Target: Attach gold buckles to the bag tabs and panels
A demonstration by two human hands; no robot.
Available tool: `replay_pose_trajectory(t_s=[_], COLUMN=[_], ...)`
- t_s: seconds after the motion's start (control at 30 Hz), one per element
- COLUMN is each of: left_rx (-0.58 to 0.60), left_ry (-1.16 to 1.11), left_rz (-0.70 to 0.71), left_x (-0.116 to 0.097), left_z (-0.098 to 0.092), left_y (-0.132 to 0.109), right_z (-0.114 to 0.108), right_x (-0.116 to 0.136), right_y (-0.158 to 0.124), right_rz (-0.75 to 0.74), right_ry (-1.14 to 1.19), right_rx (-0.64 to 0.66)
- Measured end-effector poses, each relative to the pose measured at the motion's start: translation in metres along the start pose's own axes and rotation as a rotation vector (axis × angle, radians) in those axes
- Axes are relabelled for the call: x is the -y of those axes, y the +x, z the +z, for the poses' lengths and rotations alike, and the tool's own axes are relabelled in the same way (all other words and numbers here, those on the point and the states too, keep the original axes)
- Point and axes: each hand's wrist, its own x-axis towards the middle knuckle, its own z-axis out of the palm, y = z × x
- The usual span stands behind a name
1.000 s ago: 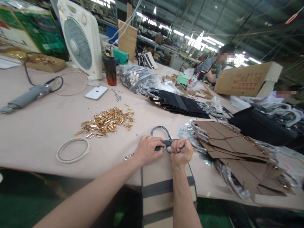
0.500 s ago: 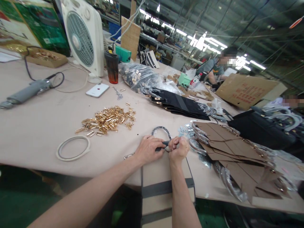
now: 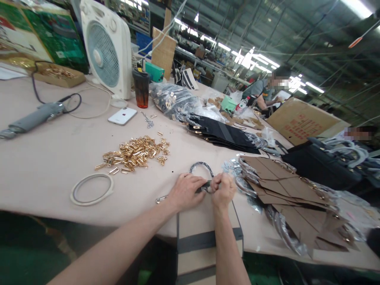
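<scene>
My left hand [image 3: 186, 192] and my right hand [image 3: 222, 190] meet at the table's front edge, both pinching a black strap [image 3: 202, 188] with a small metal fitting [image 3: 205, 190]. The fingers partly hide the fitting. The strap belongs to a beige tote bag [image 3: 208, 217] with a dark grey band, which hangs over the edge below my wrists. Its dark curved handle [image 3: 201, 167] arcs up beyond my hands. A silver clasp [image 3: 161, 200] lies on the table just left of my left hand.
A pile of gold metal fittings [image 3: 132, 153] and a white ring [image 3: 92, 190] lie left on the pink-covered table. Stacked brown card pieces in plastic [image 3: 287, 190] lie right, with black bags [image 3: 320, 168] beyond. A co-worker [image 3: 264, 91] sits far right.
My right hand has gone from a closed fist around the strap to a tighter pinch at the metal fitting, nearer my left hand. The view has shifted slightly.
</scene>
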Motion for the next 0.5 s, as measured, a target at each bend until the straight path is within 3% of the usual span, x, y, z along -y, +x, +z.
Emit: replay_pose_trajectory(t_s=[0.1,0.27,0.5], left_rx=[0.018,0.028,0.015], left_ry=[0.065,0.161,0.234], left_rz=[0.03,0.039,0.011], left_x=[-0.001,-0.004,-0.01], left_z=[0.0,0.0,0.005], left_y=[-0.002,-0.003,-0.003], right_z=[-0.003,0.006,0.01], right_x=[0.005,-0.004,-0.015], right_y=[0.014,0.03,0.033], right_rz=[0.014,0.2,0.255], right_ry=[0.188,0.135,0.026], right_rx=[-0.097,0.009,0.064])
